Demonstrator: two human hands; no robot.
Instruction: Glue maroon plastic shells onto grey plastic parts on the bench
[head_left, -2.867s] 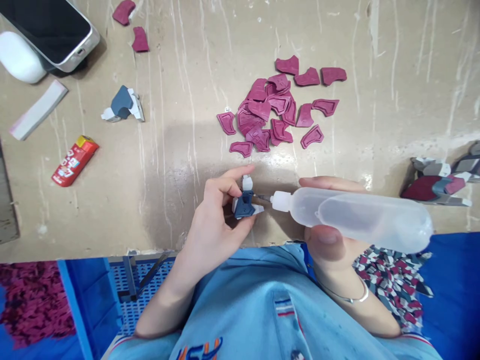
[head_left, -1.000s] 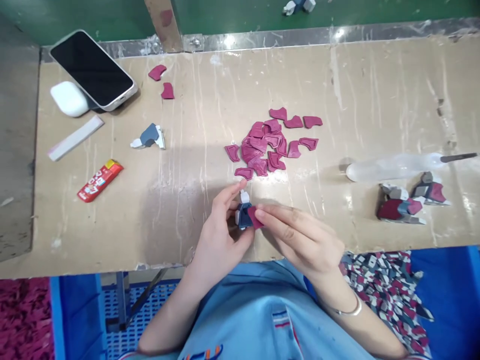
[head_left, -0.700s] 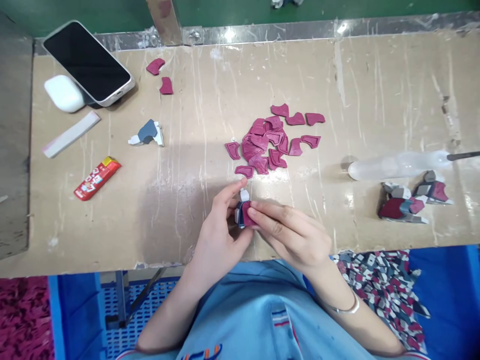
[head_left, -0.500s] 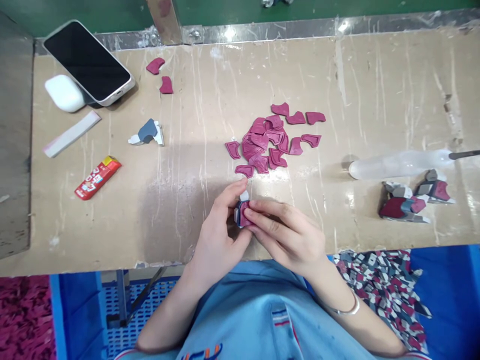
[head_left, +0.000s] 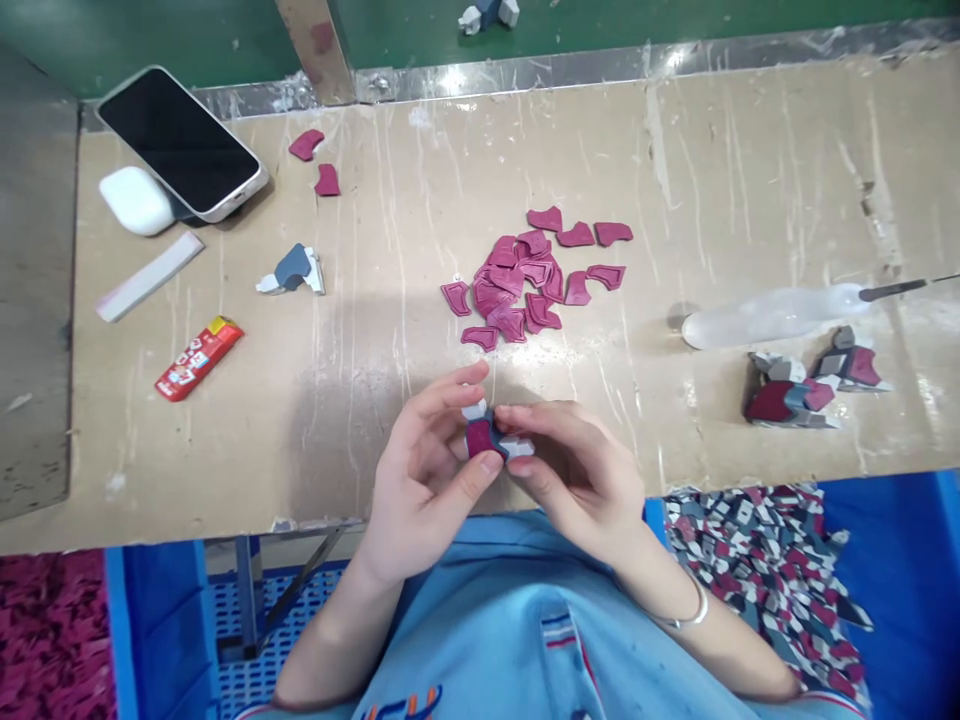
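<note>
Both hands meet at the near edge of the beige worktable (head_left: 390,330). My left hand (head_left: 424,480) and my right hand (head_left: 574,470) together pinch a small toy part (head_left: 491,438) that is dark blue and white with a maroon panel on its face. My left thumb presses the maroon panel. A pile of several loose maroon panels (head_left: 525,280) lies just beyond the hands. A clear squeeze bottle (head_left: 772,315) lies on its side to the right, untouched.
Assembled maroon-and-grey parts (head_left: 787,400) sit at the right. At the left lie another blue-white part (head_left: 292,272), a red wrapper (head_left: 199,358), a white strip (head_left: 148,278), a phone (head_left: 180,140) and a white case (head_left: 136,200). A blue bin of parts (head_left: 772,560) stands below the table edge.
The squeeze bottle left my right hand and now lies on the table. My right hand took a maroon panel and pressed it onto the blue part; both hands now hold the part lower, turned.
</note>
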